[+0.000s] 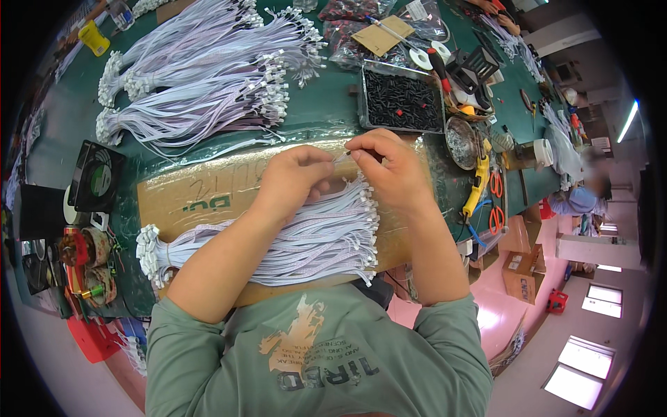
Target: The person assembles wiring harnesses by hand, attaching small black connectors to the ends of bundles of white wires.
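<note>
My left hand (295,178) is closed in a pinch on the end of a white flat cable, above a bundle of white flat cables (316,240) with white connectors. Close beside it, my right hand (394,172) pinches a tiny black part (349,153) between thumb and forefinger, right at the cable's end. Whether the part touches the cable, I cannot tell. The bundle lies across a flat piece of brown cardboard (163,191) in front of me. Just beyond my right hand stands a metal tray (363,119) full of small black parts, with a few red bits among them.
More cable bundles (201,104) lie on the green table (316,104) at the far left. A small black fan (99,176) stands at left. On the right are a round metal dish (461,142), a yellow-handled tool (476,186) and orange-handled scissors (496,219). Plastic bags (347,45) lie behind the tray.
</note>
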A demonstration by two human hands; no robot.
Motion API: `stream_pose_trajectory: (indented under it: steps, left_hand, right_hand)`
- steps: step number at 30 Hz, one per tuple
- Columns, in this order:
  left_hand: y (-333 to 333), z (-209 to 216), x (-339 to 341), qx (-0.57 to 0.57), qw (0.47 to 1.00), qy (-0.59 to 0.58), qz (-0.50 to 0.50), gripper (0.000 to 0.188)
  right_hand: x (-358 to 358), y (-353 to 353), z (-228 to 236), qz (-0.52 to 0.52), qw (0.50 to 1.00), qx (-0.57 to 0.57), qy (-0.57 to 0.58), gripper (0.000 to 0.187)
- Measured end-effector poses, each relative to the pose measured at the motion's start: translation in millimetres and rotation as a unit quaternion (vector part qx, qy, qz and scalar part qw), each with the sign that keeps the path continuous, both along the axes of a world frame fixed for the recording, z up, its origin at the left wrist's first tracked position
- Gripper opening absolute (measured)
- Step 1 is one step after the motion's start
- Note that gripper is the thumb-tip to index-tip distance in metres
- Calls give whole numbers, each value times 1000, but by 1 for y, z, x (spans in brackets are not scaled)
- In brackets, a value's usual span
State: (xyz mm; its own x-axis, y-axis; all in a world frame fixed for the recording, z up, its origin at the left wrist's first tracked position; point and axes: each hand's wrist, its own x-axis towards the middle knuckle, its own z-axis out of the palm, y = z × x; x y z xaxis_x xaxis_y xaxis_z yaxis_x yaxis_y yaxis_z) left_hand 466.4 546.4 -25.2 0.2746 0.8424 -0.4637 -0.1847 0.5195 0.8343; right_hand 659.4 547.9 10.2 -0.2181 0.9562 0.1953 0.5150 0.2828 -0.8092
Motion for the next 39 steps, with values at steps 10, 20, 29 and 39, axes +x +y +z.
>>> stream_pose_trajectory:
  steps: [10,20,29,39]
  left_hand:
    - [1,-2,1,4,1000,15,-11,15]
    - [-1,4,5,18,999,9,-30,23]
    - [-1,-5,2,5,998,-9,-56,19]
    - [1,-9,2,-15,999,-38,-26,16]
  right_hand:
    - [-3,1,15,38,996,-17,-76,14]
    - [-7,50,-8,-4,995,-81,-51,24]
    - [-39,106,-35,222,917,-50,-327,23]
    - [-24,71,19,111,975,-95,-170,17]
